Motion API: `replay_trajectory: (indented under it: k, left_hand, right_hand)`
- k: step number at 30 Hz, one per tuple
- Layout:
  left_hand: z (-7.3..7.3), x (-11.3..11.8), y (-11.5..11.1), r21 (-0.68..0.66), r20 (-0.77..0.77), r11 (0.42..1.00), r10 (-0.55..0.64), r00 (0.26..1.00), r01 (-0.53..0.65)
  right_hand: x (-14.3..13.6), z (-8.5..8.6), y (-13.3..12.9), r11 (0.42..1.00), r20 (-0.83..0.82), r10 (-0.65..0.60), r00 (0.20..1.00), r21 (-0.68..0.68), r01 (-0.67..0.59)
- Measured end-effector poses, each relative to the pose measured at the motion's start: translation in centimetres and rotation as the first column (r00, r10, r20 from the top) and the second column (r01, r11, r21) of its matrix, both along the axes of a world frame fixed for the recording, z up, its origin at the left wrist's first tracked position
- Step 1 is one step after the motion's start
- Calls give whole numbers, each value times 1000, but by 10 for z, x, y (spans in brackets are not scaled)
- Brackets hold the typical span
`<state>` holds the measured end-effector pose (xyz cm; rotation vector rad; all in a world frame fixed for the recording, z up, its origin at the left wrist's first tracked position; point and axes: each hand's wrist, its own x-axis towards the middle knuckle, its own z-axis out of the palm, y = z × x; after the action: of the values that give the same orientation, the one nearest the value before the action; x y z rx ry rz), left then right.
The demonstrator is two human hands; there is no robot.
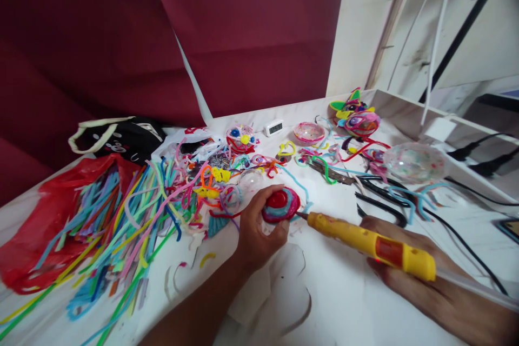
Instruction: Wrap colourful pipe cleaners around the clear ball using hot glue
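Observation:
My left hand (263, 227) is closed around a small round craft piece (279, 205), wound in red, blue and pink coils with a red centre. Thumb and fingers grip its left and lower edges. In my right hand (409, 265) is a yellow glue gun (365, 243), a clear glue stick trailing from its back end. The gun's dark nozzle meets or nearly meets the right edge of the coiled piece; I cannot tell if it touches. A blue pipe cleaner (298, 181) lies just behind the piece.
Many loose pipe cleaners (138, 221) and a red plastic bag (36, 238) cover the left. Behind are a small digital clock (274, 128), a clear bowl (309, 133) and a decorated figure (359, 116). Black-handled scissors (385, 208) and a clear dome (416, 162) lie right, near cables.

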<state>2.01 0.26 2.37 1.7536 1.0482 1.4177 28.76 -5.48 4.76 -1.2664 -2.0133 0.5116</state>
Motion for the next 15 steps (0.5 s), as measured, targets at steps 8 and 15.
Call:
replay_trajectory:
  k: [8, 15]
  left_hand:
    - [2, 1, -1, -27, 34, 1000, -15, 999, 16]
    - [1, 2, 0, -43, 54, 999, -7, 999, 9]
  right_hand:
    - [-3, 10, 4, 989, -79, 71, 994, -127, -81]
    - [1, 8, 4, 984, -94, 53, 994, -163, -68]
